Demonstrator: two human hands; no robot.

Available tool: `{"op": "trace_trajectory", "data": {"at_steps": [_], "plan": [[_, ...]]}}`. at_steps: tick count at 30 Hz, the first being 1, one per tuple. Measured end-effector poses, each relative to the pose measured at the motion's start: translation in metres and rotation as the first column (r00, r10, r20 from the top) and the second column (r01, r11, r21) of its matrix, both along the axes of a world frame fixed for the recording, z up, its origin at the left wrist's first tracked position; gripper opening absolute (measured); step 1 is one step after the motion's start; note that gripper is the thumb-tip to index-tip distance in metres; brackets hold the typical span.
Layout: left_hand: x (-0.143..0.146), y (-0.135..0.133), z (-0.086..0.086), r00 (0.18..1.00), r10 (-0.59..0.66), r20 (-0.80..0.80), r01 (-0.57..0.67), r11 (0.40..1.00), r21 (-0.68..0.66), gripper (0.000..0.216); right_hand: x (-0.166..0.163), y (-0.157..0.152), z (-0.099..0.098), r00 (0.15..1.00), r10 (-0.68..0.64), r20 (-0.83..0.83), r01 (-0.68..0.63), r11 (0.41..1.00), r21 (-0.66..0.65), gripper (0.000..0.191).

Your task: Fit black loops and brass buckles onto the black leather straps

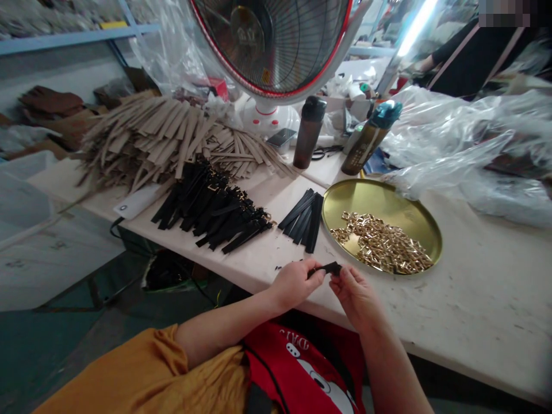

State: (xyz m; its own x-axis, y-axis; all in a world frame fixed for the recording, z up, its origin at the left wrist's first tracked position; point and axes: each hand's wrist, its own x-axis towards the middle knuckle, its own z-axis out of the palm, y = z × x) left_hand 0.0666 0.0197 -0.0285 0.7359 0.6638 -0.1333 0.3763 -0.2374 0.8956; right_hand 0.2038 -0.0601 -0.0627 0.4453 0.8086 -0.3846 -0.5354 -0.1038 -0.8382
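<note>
grip: your left hand and right hand pinch a short black strip between them, likely to steady it.
strip's place: above the near edge of the desk, perhaps for clear sight.
loose strips: fanned by the left rim of the tray, apparently for easy picking.
gold buckles: heaped inside; the rim seems to stop scattering.
buckled strips: piled leftward along the near edge, probably for separation.
</note>
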Motion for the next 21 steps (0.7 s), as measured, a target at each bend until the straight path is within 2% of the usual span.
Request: {"op": "trace_trajectory", "data": {"at_steps": [4,7,10,12,15,18,21], "plan": [[-0.005,-0.006,0.000,0.998,-0.055,-0.025,0.056,0.997,0.044,0.028,-0.011,-0.003,0.000,0.993,-0.118,-0.020,0.119,0.993,0.026,0.025],[-0.011,-0.007,0.002,0.996,-0.068,-0.054,0.071,0.996,0.045,0.027,-0.016,-0.005,0.000,0.980,-0.124,0.153,0.120,0.992,0.034,0.026],[-0.016,-0.006,0.007,0.995,-0.059,-0.079,0.058,0.998,-0.008,0.026,-0.019,-0.008,0.001,0.924,-0.116,0.364,0.112,0.993,0.031,0.026],[-0.017,-0.005,0.010,0.996,-0.062,-0.065,0.059,0.997,-0.048,0.027,-0.021,-0.009,0.001,0.908,-0.113,0.402,0.106,0.994,0.039,0.025],[-0.016,-0.006,0.013,0.997,-0.070,-0.033,0.068,0.996,-0.055,0.028,-0.026,-0.011,0.000,0.954,-0.108,0.280,0.101,0.994,0.041,0.023],[-0.016,-0.006,0.014,0.991,-0.105,-0.086,0.109,0.993,0.046,0.027,-0.030,-0.013,-0.003,0.988,-0.111,0.111,0.107,0.993,0.043,0.021],[-0.016,-0.004,0.014,0.972,-0.142,-0.186,0.170,0.975,0.143,0.026,-0.031,-0.016,-0.006,0.993,-0.108,0.056,0.106,0.994,0.037,0.022]]}}
